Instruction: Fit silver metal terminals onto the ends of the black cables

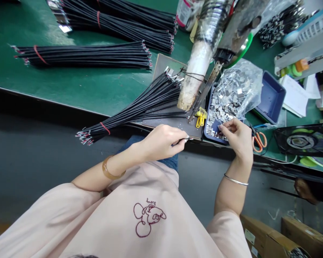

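My left hand [169, 141] is closed in a pinch at the bench edge. A thin black cable with a bare end [190, 138] sticks out past its fingertips. My right hand [235, 134] reaches into the blue tray [214, 137], thumb and fingers together over small metal connectors [222, 105]. What lies between those fingertips is too small to make out. Beyond my left hand lies a fanned bundle of black cables [140, 104], tied with a red band, partly on a brown board [172, 123]. Yellow snips [201, 118] lie between the board and the tray.
A soldering iron [210, 87] and a white-tipped tube [190, 84] hang over the board. More tied cable bundles [91, 56] lie at the left. Orange-handled scissors [259, 141], a second blue tray [271, 95] and a black fan [303, 141] are at the right.
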`<state>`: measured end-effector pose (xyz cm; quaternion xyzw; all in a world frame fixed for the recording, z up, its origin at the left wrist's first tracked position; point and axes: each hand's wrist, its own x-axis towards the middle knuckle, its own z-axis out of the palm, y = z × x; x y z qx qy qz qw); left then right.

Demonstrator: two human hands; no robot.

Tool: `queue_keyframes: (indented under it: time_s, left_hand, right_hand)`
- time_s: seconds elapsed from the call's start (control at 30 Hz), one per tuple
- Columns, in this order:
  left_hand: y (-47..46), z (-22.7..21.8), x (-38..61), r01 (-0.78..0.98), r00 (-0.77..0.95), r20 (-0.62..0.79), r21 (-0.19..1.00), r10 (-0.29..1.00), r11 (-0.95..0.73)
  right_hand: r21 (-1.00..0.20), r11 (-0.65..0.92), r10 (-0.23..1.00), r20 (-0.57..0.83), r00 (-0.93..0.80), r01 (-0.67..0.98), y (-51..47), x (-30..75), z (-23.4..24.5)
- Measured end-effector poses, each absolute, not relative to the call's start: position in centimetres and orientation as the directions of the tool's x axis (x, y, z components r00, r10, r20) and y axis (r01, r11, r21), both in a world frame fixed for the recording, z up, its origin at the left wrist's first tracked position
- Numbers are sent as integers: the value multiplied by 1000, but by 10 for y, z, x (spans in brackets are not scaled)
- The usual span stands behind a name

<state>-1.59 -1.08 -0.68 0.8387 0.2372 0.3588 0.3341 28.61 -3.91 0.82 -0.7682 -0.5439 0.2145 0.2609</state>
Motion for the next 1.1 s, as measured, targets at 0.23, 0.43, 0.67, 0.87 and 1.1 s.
queue_keyframes:
  time_s: [0.23, 0.43, 0.67, 0.87, 1.1]
  left_hand:
    - [-5, -3, -12, -61, 588, -22, 996, 809, 71]
    - [-5, -4, -10, -81, 533, -91, 984, 841, 158]
    - [-11, -4, -5, -98, 443, -21, 993, 896, 72]
    - [-17, -7, -5, 10, 395, 81, 996, 915, -92]
    - [-16, -9, -9, 70, 429, 334, 914, 839, -400]
  right_hand:
    - [-419, -83, 976, 150, 160, 904, -41, 279, 5]
    - [-314, -116, 908, 352, 229, 942, -46, 260, -1]
    - [-749, 149, 767, 500, 403, 646, -78, 162, 1]
    - [-913, 162, 881, 304, 363, 374, -78, 133, -12]
    - [-953, 154, 902, 243, 357, 261, -77, 141, -17]
